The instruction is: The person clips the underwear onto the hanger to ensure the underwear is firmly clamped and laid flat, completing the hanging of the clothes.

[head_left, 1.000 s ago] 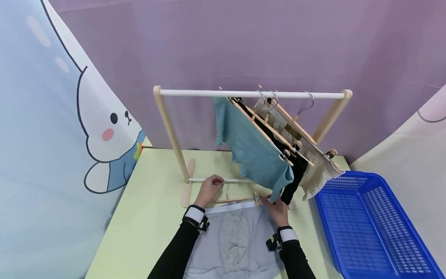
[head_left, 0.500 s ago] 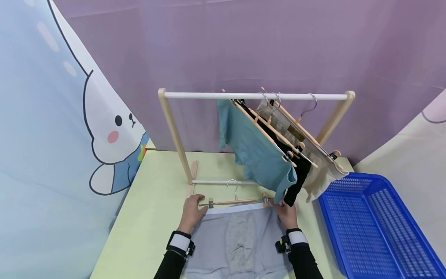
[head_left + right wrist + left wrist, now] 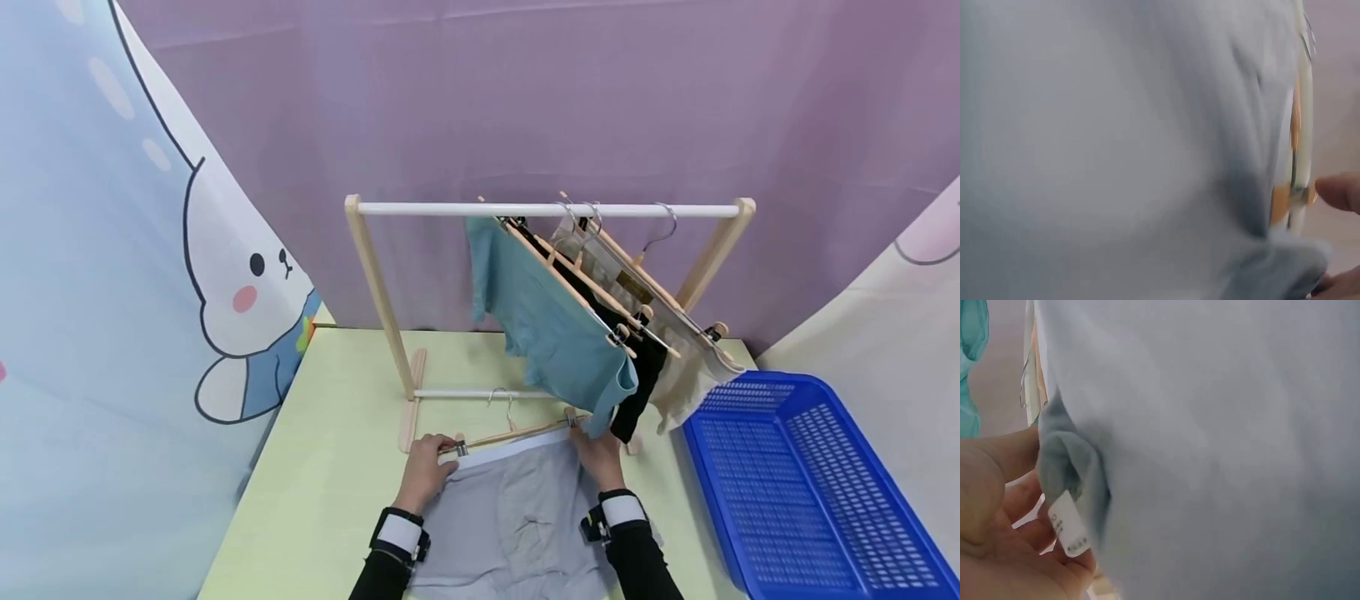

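A pair of grey underpants (image 3: 517,508) lies on the pale green table (image 3: 337,467), its white waistband clipped to a wooden hanger (image 3: 510,435) with a metal hook. My left hand (image 3: 423,471) pinches the waistband's left corner at the hanger's left clip. In the left wrist view the grey cloth (image 3: 1210,456) and its white label (image 3: 1067,524) sit folded between thumb and fingers. My right hand (image 3: 596,454) grips the right corner by the other clip (image 3: 1294,187); grey cloth (image 3: 1116,156) fills that view.
A wooden drying rack (image 3: 375,275) with a white rail (image 3: 547,209) stands just behind. A teal garment (image 3: 555,333), a black one and a cream one hang from it on hangers. A blue plastic basket (image 3: 810,483) sits at the right. Printed cloth walls surround the table.
My left hand left the hanger's hook and went to the waistband's left corner. The hanger now tilts, right end farther back, and the grey cloth has wrinkled.
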A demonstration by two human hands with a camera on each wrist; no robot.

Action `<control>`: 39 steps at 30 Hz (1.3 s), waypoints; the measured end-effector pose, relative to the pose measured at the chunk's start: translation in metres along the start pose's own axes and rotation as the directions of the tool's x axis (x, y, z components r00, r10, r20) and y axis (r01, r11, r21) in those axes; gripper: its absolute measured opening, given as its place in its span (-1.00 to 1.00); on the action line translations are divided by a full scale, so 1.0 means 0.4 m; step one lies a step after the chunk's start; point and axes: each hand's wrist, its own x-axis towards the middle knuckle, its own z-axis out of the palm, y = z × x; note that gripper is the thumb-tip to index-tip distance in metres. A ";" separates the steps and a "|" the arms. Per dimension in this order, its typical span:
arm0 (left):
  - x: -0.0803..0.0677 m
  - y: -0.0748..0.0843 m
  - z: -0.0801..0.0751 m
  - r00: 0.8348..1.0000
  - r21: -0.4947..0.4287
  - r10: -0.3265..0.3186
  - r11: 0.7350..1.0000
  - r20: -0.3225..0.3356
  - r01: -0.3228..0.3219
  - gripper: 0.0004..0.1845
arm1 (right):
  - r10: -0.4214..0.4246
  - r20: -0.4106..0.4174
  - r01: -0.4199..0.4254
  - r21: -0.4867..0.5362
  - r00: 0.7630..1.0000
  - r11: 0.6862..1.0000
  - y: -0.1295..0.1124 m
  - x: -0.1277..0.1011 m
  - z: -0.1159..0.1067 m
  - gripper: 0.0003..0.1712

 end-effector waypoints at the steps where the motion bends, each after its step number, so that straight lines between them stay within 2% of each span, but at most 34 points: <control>1: -0.001 -0.001 0.004 1.000 -0.005 0.007 1.000 0.001 -0.007 -0.65 | -0.023 -0.031 0.022 -0.032 0.999 0.999 -0.009 -0.003 0.010 -0.27; 5: -0.004 -0.002 0.018 1.000 -0.003 0.030 1.000 -0.008 -0.030 -0.65 | -0.123 -0.127 0.099 -0.177 0.984 0.979 -0.048 -0.014 0.050 -0.39; 8: -0.009 0.000 0.024 0.999 0.014 0.036 0.999 -0.018 -0.036 -0.66 | -0.172 -0.110 0.140 -0.251 0.979 0.958 -0.081 -0.016 0.075 -0.44; 10: -0.014 0.004 0.023 0.998 0.017 0.048 0.999 -0.029 -0.048 -0.66 | -0.174 -0.070 0.154 -0.222 0.982 0.963 -0.104 -0.015 0.088 -0.33; 12: -0.016 0.004 0.024 0.997 0.021 0.064 0.998 -0.035 -0.063 -0.66 | -0.217 -0.047 0.201 -0.227 0.975 0.953 -0.124 -0.014 0.105 -0.31; 15: -0.018 0.001 0.027 0.997 0.018 0.074 0.997 -0.039 -0.073 -0.65 | -0.306 -0.002 0.297 -0.224 0.952 0.928 -0.151 -0.015 0.135 -0.26; 17: -0.017 -0.002 0.031 0.997 0.016 0.072 0.997 -0.032 -0.071 -0.65 | -0.360 0.039 0.358 -0.247 0.932 0.901 -0.167 -0.016 0.159 -0.26; 21: -0.019 0.001 0.037 0.996 0.013 0.083 0.997 -0.027 -0.083 -0.66 | -0.326 0.188 0.364 -0.220 0.926 0.905 -0.194 -0.019 0.207 -0.39; 24: -0.024 0.006 0.041 0.995 0.023 0.089 0.996 -0.049 -0.088 -0.66 | -0.324 0.287 0.394 -0.236 0.902 0.888 -0.199 -0.017 0.239 -0.49; 29: -0.044 0.017 0.038 0.990 0.054 0.023 0.998 -0.136 -0.016 -0.58 | -0.349 0.406 0.479 -0.283 0.845 0.831 -0.189 -0.022 0.272 -0.53; 33: -0.065 0.023 0.029 0.979 0.087 -0.033 0.995 -0.201 0.051 -0.45 | -0.350 0.451 0.500 -0.273 0.821 0.822 -0.182 -0.024 0.286 -0.71; 36: -0.076 0.028 0.023 0.975 0.096 -0.072 0.991 -0.210 0.094 -0.37 | -0.360 0.476 0.512 -0.239 0.803 0.825 -0.186 -0.024 0.294 -0.83; 39: -0.082 0.034 0.021 0.972 0.076 -0.120 0.988 -0.201 0.138 -0.38 | -0.349 0.507 0.512 -0.226 0.788 0.829 -0.194 -0.026 0.302 -0.85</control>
